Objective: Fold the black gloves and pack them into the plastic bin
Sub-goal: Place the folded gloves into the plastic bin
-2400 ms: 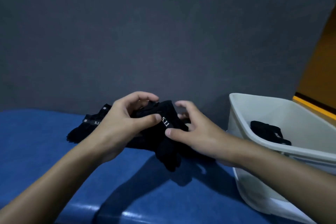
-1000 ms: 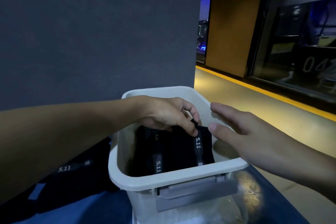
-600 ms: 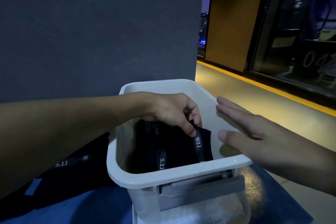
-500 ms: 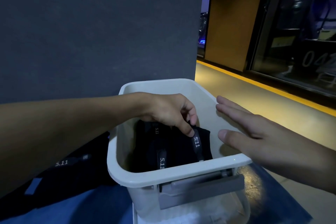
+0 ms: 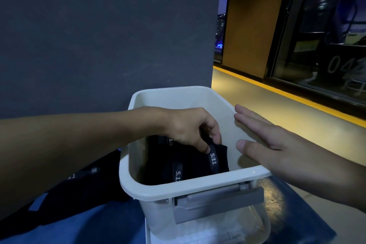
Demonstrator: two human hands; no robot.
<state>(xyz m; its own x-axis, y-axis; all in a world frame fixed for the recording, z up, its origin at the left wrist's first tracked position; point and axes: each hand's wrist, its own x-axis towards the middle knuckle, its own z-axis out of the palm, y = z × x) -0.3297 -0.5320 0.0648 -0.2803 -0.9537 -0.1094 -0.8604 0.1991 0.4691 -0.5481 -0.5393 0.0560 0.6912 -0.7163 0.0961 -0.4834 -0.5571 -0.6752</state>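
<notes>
Folded black gloves (image 5: 190, 164) with white "5.11" lettering lie inside the white plastic bin (image 5: 198, 186). My left hand (image 5: 190, 127) reaches into the bin and pinches the top glove near its lettered strap between thumb and curled fingers. My right hand (image 5: 273, 144) hovers flat with straight fingers over the bin's right rim, holding nothing. More black gloves (image 5: 75, 190) lie on the blue table left of the bin, partly hidden under my left forearm.
The blue table (image 5: 95, 226) carries the bin at its right end, and a grey latch (image 5: 217, 204) sits on the bin's near side. A dark grey wall (image 5: 109, 35) stands close behind. Beyond the table's right edge is a floor with a yellow stripe (image 5: 297, 101).
Since 2.4 s ago my left hand carried the folded glove from the table into the bin. Over the last second the left hand sank slightly; the right hand stayed flat over the rim.
</notes>
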